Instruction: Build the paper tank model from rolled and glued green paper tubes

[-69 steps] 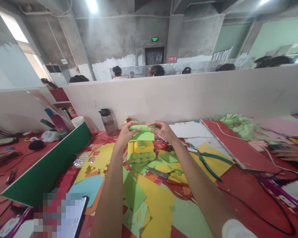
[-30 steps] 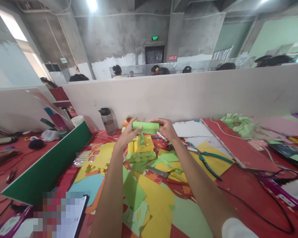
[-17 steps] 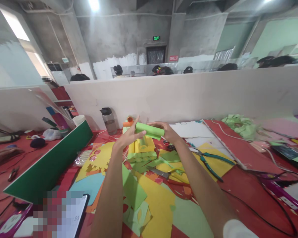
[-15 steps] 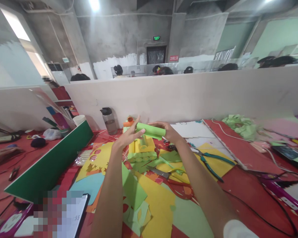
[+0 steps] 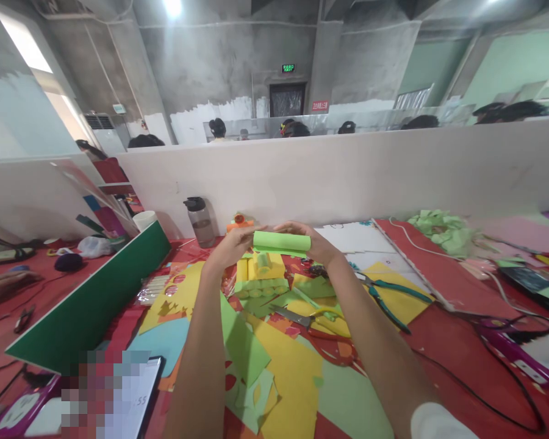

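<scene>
A rolled sheet of light green paper (image 5: 282, 242) lies level between my two hands, its loose edge showing along the lower side. My left hand (image 5: 236, 245) grips the roll's left end. At the right end, my right hand (image 5: 312, 241) holds it with the fingers curled behind. Just below and beyond stands a yellow and green paper model (image 5: 261, 277) with a row of small green rolls along its front. An orange paper piece (image 5: 238, 222) sits behind it. Scissors (image 5: 308, 318) with yellow and red handles lie on cut paper nearer me.
Teal-handled pliers (image 5: 388, 292) rest on yellow paper to the right. A grey bottle (image 5: 199, 222) stands by the white partition (image 5: 338, 177). On the left are a green board (image 5: 96, 299) and a phone (image 5: 135, 396); another person's hand (image 5: 9, 284) lies beyond the board.
My left hand's raised fingers and thumb have come down around the roll's left end. The green roll has turned from tilted to nearly level and shifted slightly right.
</scene>
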Action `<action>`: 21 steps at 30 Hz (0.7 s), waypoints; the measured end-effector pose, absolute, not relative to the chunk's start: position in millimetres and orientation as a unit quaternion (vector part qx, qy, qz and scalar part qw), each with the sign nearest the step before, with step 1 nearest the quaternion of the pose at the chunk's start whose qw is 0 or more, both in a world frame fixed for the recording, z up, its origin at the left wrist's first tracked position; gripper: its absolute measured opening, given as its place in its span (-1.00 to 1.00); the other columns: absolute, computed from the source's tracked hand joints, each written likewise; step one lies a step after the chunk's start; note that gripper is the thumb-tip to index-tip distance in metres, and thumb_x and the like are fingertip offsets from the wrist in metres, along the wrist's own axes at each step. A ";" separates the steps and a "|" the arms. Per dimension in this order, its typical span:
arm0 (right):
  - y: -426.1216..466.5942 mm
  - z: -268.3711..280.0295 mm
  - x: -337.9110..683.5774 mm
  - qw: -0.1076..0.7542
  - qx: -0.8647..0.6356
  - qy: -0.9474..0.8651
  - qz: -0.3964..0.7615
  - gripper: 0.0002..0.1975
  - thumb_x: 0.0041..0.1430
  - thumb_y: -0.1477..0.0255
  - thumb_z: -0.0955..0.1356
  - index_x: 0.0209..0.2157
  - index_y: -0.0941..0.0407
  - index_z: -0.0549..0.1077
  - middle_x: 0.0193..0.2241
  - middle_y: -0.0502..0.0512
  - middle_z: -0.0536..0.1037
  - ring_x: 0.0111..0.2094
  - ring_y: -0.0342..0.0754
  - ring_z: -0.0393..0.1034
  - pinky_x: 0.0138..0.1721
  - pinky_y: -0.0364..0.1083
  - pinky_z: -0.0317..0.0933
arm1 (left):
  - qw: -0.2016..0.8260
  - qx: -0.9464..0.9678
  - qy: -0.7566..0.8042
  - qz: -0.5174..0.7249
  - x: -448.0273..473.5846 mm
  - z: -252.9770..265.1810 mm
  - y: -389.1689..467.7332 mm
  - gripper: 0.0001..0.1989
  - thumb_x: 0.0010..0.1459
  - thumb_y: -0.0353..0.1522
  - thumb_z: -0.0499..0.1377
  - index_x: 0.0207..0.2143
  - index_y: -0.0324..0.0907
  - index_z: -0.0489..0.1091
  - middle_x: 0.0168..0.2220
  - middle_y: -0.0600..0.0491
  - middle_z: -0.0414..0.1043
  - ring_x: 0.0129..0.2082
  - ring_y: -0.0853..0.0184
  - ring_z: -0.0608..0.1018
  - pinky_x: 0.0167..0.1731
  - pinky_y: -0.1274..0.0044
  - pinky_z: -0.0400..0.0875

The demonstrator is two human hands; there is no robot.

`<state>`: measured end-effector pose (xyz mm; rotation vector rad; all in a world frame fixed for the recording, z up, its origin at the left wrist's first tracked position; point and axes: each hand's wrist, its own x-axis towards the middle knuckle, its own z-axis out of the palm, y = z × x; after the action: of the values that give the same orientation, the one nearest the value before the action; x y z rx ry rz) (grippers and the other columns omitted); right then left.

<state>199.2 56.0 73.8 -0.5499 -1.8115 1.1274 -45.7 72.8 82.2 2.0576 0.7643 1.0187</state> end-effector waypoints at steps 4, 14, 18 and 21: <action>54.5 78.1 200.0 0.449 -0.247 -0.738 0.438 -0.67 0.04 0.32 0.48 -0.13 0.10 0.55 -0.09 0.19 0.58 -0.12 0.07 0.49 -0.18 -0.04 0.37 | 0.418 0.754 0.337 0.379 -44.4 80.4 72.9 -0.63 0.03 -0.41 0.20 -0.08 -0.19 0.57 -0.35 0.03 0.58 -0.46 0.37 0.54 -0.44 0.56 0.48; 64.6 70.8 201.9 0.386 -0.336 -0.716 0.474 -0.64 0.06 0.46 0.37 -0.07 0.10 0.55 -0.35 0.08 0.56 -0.50 -0.16 0.33 -0.53 -0.20 0.20 | 0.425 0.717 0.335 0.439 -41.7 71.6 82.9 -0.60 -0.03 -0.48 0.12 -0.11 -0.29 0.57 -0.32 -0.01 0.60 -0.44 0.36 0.57 -0.41 0.56 0.49; 62.5 73.2 202.4 0.373 -0.327 -0.742 0.449 -0.56 -0.04 0.54 0.38 -0.04 0.10 0.53 -0.20 0.12 0.57 -0.39 -0.12 0.38 -0.52 -0.22 0.17 | 0.387 0.782 0.326 0.366 -43.0 68.6 82.9 -0.42 0.00 -0.57 0.00 0.10 -0.24 0.44 -0.24 -0.03 0.56 -0.48 0.42 0.56 -0.45 0.58 0.49; 58.1 77.7 203.8 0.370 -0.321 -0.764 0.420 -0.54 -0.07 0.56 0.40 -0.04 0.12 0.52 -0.10 0.16 0.56 -0.23 -0.03 0.42 -0.42 -0.20 0.23 | 0.348 0.812 0.326 0.337 -45.6 66.8 81.4 -0.32 0.05 -0.60 -0.04 0.25 -0.21 0.26 -0.23 -0.04 0.54 -0.43 0.40 0.57 -0.44 0.58 0.49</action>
<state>203.8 58.1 77.7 -0.8225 -1.9603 1.0788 -45.6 81.4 66.8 2.1048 0.8460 0.8750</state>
